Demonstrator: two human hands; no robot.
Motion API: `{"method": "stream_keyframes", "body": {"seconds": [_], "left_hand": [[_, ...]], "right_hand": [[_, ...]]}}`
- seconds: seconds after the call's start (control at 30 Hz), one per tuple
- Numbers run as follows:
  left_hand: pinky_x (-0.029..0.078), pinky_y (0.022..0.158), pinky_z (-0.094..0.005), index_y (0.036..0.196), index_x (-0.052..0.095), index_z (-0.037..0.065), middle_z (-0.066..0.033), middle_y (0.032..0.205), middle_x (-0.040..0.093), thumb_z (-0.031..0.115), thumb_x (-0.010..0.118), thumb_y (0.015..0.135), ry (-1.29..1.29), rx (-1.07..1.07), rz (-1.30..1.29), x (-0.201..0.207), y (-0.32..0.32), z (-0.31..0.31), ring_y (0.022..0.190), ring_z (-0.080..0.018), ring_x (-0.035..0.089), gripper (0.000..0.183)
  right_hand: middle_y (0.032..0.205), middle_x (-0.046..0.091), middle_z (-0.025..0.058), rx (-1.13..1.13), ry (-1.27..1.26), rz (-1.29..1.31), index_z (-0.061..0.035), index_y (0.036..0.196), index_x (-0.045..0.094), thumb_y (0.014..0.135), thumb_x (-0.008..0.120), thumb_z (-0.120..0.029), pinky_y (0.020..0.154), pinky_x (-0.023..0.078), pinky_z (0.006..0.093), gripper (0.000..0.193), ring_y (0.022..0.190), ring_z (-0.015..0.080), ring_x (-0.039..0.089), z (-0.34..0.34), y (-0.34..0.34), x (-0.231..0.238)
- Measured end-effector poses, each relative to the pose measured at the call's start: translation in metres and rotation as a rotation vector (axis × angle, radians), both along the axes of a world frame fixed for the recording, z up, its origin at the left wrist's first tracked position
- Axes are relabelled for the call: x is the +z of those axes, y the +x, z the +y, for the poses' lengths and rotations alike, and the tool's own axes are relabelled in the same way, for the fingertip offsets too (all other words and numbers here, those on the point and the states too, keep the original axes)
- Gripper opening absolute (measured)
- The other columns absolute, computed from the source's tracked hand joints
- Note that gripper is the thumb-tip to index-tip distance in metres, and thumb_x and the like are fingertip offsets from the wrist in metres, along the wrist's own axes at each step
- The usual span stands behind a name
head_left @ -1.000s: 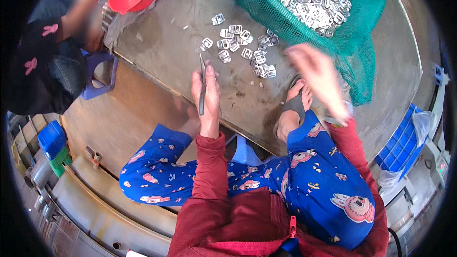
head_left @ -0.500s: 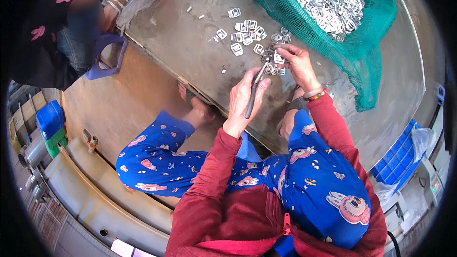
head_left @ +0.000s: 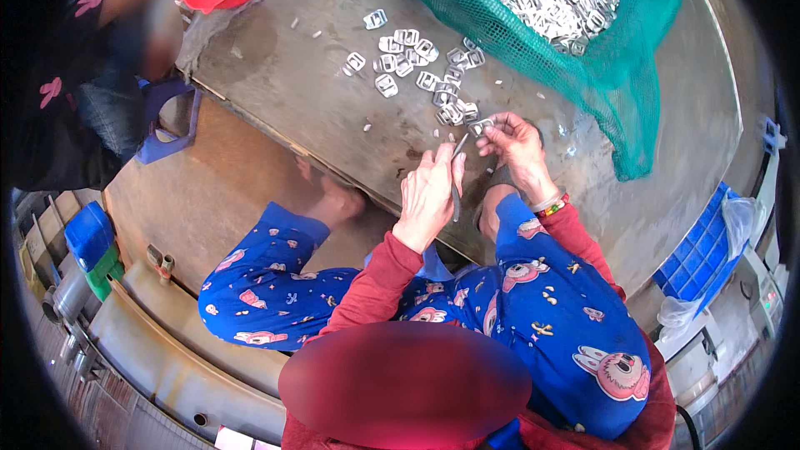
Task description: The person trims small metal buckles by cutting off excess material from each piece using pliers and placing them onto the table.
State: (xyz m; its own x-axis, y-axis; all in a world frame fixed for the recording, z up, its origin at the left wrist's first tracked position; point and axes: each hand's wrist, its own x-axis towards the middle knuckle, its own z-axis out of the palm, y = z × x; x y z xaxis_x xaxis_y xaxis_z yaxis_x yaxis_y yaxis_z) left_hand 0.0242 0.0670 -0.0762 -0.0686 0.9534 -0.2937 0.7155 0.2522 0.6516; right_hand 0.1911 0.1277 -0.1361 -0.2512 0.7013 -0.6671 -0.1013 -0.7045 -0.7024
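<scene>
Holding a small metal buckle up beside a slim tool

The left hand (head_left: pixel 427 200) is closed around a slim, dark tool (head_left: pixel 460 146), its tip pointing away from the body and toward the right hand (head_left: pixel 518 154). The right hand pinches a single silvery buckle (head_left: pixel 482 127) between thumb and fingers, close to the tip; whether tool and metal touch is too small to tell. The held buckle sits over the surface (head_left: pixel 308 75), near the closest of the scattered buckles (head_left: pixel 386 85).

As for progress, this piece looks to be mid-work: in hand and at the tool, not yet set down. Beyond the hands lies that loose group, some pieces overlapping, others apart. A far larger heap (head_left: pixel 558 0) of similar metal pieces rests in a green net (head_left: pixel 604 83) (which group is finished and which is waiting, I cannot tell). Small pale scraps (head_left: pixel 367 127) on the surface suggest that some pieces are done, though this is only a judgement. If the loose group is what waits, a modest number is left; if it is the heap, most of the work remains.
</scene>
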Motion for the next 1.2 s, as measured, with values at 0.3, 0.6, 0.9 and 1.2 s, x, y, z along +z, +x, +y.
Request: {"method": "stream_keyframes", "body": {"seconds": [0.3, 0.6, 0.9, 1.2], "left_hand": [[0.050, 0.049, -0.0462, 0.094, 0.047, 0.005, -0.0226, 0.076, 0.057, 0.025, 0.045, 0.094, -0.183, -0.124, 0.188, -0.020, 0.011, -0.025, 0.058, -0.0377, 0.062, 0.021], [0.050, 0.049, -0.0482, 0.091, 0.047, 0.004, -0.0223, 0.071, 0.058, 0.024, 0.047, 0.093, -0.163, -0.107, 0.240, -0.043, 0.014, -0.031, 0.057, -0.0388, 0.062, 0.020], [0.048, 0.052, -0.0503, 0.094, 0.049, 0.004, -0.0243, 0.075, 0.059, 0.025, 0.048, 0.093, -0.172, -0.015, 0.168, -0.012, -0.005, -0.025, 0.062, -0.0422, 0.061, 0.021], [0.048, 0.050, -0.0490, 0.093, 0.049, 0.005, -0.0214, 0.073, 0.057, 0.025, 0.048, 0.094, -0.148, -0.051, 0.170, -0.007, 0.003, -0.023, 0.059, -0.0400, 0.061, 0.020]], "right_hand": [[0.097, 0.061, 0.0189, 0.213, 0.010, -0.130, 0.0060, 0.114, 0.049, 0.088, 0.049, 0.002, 0.064, 0.058, 0.0308, 0.025, 0.074, 0.0238, 0.067, -0.025, -0.016, -0.022], [0.075, 0.065, 0.0070, 0.450, 0.201, -0.392, 0.0010, 0.104, 0.057, 0.086, 0.056, -0.001, 0.052, 0.051, 0.0270, 0.019, 0.061, 0.0143, 0.064, -0.028, -0.018, -0.049], [0.093, 0.063, 0.0044, 0.166, 0.007, -0.089, 0.0015, 0.093, 0.067, 0.077, 0.068, -0.001, 0.076, 0.049, 0.0238, 0.017, 0.085, 0.0127, 0.061, -0.026, -0.015, -0.029], [0.097, 0.064, 0.0111, 0.168, 0.082, -0.087, 0.0017, 0.115, 0.057, 0.077, 0.065, 0.007, 0.077, 0.053, 0.0262, 0.039, 0.086, 0.0154, 0.063, -0.022, -0.020, -0.020]]}}
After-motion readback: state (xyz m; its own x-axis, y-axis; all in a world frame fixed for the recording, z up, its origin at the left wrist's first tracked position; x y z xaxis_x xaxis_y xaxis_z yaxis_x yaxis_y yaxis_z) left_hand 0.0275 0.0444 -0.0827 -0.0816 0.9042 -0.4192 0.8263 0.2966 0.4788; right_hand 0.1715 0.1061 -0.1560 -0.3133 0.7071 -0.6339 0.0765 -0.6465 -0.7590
